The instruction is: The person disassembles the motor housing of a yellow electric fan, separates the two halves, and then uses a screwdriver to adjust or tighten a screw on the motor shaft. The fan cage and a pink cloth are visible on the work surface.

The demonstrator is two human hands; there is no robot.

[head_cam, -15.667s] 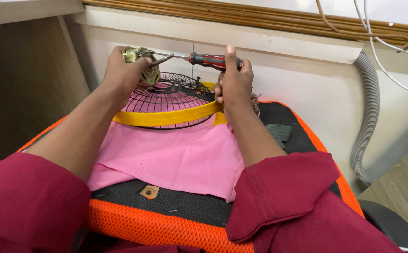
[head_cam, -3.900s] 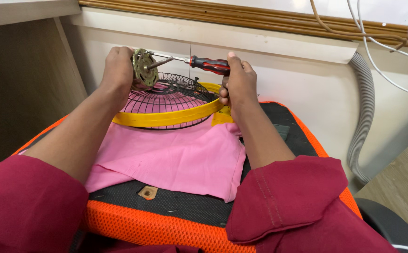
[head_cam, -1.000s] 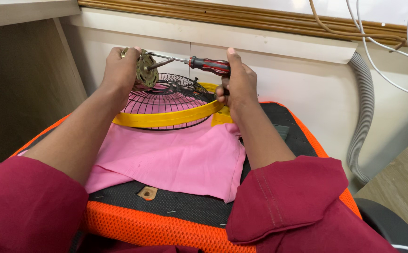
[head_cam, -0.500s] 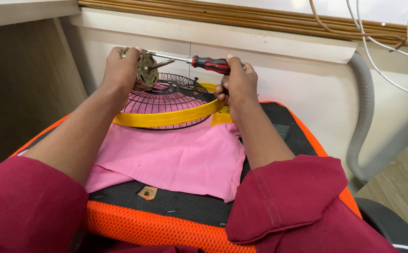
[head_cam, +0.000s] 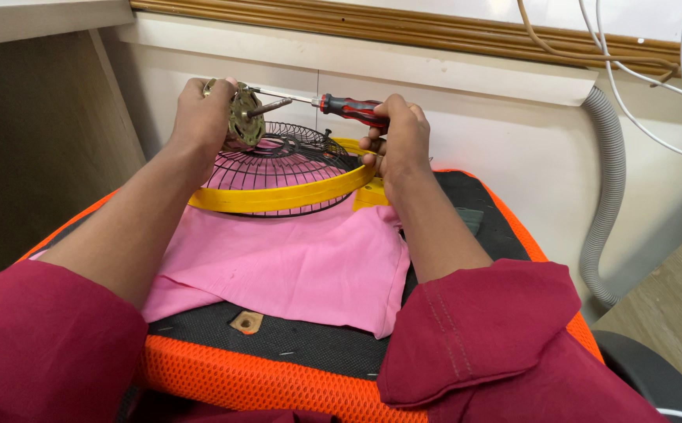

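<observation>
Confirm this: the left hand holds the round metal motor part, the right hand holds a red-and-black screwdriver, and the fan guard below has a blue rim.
Wrong on the rim: the fan guard has a yellow rim, as the head view shows. The left hand does hold the motor part, the right hand the screwdriver.

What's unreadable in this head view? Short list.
- Screwdriver tip: too small to see where it seats on the round metal motor part.
- Motor part's far side: covered by the left hand.
- Fan guard right edge: behind the right hand.
- Pink cloth left corner: under the left forearm.
</observation>
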